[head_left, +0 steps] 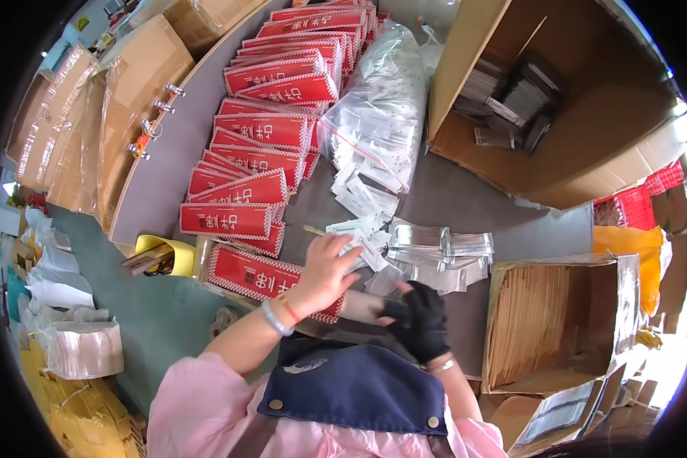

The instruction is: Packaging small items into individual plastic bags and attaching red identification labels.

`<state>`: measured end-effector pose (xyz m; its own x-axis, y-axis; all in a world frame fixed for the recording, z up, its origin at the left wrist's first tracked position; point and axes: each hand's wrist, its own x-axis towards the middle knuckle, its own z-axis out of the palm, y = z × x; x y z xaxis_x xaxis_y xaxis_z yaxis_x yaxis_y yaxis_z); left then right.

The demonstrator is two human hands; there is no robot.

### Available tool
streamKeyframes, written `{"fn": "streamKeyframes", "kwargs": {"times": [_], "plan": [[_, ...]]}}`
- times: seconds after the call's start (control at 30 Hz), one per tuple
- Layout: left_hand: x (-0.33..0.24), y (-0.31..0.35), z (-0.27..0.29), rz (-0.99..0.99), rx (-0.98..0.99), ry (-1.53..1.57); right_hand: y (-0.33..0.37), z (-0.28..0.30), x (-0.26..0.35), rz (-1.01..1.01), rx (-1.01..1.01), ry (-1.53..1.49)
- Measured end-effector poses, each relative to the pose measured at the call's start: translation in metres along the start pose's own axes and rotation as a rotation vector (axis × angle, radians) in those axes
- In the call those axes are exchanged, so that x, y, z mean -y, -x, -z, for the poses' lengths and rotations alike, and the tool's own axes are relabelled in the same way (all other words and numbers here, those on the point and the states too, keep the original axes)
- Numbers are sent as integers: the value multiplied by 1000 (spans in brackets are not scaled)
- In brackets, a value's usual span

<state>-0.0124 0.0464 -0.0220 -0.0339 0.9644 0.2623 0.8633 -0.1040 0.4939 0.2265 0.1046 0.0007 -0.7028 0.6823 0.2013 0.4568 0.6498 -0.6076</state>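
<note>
My left hand (324,271), bare with a pale band at the wrist, reaches over small white printed slips (353,227). Its fingers are spread and its fingertips touch or nearly touch the slips. A black fingerless glove covers my right hand (417,319), whose fingers close on the end of a clear flat plastic sleeve (362,307), slightly blurred. Under my left wrist lies a red printed packet (252,272) with a checked border. Silvery clear sleeves (435,252) are piled just beyond my right hand.
Overlapping red packets (259,130) run up the table's left side. Beside them lies a clear bag of white slips (385,99). A large carton (572,99) holds dark flat bundles; another carton (553,320) stands right. A yellow container (177,257) hangs at the left edge.
</note>
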Motion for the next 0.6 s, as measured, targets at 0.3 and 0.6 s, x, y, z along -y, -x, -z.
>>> {"fn": "streamKeyframes", "kwargs": {"times": [0.3,0.6], "plan": [[10,-56,-16,-136,84,82,194,106,-156,-799,-594,415],[-17,-108,-81,54,191,-114,178,116,-140,-1159,-157,481]]}}
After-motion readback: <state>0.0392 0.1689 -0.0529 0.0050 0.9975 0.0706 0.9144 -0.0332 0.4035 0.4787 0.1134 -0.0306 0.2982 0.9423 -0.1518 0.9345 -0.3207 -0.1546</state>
